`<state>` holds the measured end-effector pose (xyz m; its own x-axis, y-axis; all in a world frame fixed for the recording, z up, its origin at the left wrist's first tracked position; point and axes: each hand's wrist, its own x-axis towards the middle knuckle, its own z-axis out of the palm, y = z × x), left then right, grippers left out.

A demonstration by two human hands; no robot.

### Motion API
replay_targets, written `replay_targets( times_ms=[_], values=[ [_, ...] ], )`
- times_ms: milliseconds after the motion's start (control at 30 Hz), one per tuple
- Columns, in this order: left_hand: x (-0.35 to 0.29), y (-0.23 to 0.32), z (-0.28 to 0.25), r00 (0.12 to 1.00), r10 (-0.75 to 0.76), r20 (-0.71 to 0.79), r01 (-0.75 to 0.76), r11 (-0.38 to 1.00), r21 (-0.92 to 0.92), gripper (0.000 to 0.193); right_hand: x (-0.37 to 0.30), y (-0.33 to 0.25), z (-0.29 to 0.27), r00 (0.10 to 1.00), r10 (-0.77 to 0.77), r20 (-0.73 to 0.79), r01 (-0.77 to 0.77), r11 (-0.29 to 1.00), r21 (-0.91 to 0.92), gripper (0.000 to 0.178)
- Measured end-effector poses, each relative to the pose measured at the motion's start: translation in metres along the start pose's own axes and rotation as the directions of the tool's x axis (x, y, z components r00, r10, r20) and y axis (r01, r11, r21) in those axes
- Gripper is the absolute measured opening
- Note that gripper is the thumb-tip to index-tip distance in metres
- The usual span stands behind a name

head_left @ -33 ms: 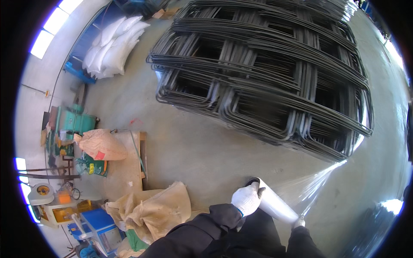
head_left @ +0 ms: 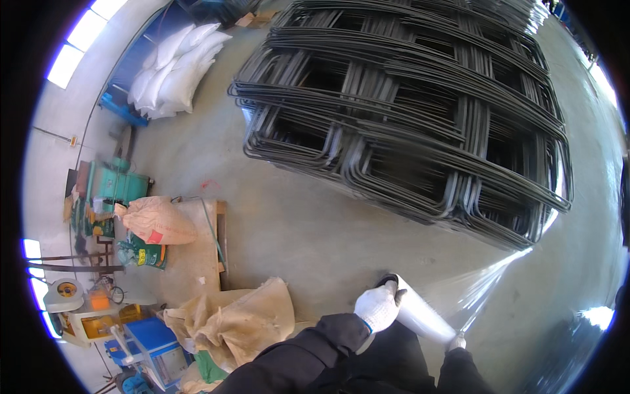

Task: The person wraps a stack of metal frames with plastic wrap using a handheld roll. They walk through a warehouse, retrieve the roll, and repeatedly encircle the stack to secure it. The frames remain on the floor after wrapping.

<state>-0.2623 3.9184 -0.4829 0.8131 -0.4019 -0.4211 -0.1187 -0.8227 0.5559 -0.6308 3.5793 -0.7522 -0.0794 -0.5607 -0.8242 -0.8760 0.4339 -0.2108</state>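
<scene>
My left hand, in a white knit glove, is closed round the far end of a roll of clear stretch film. The roll lies slantwise in front of my legs. At its near end is my right hand, also gloved and closed on the roll, though most of its fingers are hidden. From the roll a taut, bunched sheet of film runs up to the near right corner of a large stack of dark bent-rod frames. Shiny film also shows along the stack's right side.
At left, a wooden pallet carries a tan sack. Crumpled sacking lies nearer me, beside a blue machine. White bags are piled at the far left. Grey floor runs between pallet and stack.
The stack and surroundings sit slightly farther right and lower in the picture. Both hands keep their hold on the roll, and the film stays stretched.
</scene>
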Motion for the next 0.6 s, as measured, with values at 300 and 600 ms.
replay_targets(
  times_ms=[300,600],
  values=[
    [0.0,-0.117,-0.128,0.991,0.125,0.053,-0.121,0.99,-0.073,0.04,-0.119,0.063,0.138,0.999,-0.035,-0.012,0.037,0.946,0.323,0.07],
    [0.014,-0.263,-0.277,0.951,0.251,0.181,-0.257,0.966,0.011,0.045,-0.235,0.113,0.311,1.0,-0.003,-0.008,0.005,0.988,0.157,0.074]
  ],
)
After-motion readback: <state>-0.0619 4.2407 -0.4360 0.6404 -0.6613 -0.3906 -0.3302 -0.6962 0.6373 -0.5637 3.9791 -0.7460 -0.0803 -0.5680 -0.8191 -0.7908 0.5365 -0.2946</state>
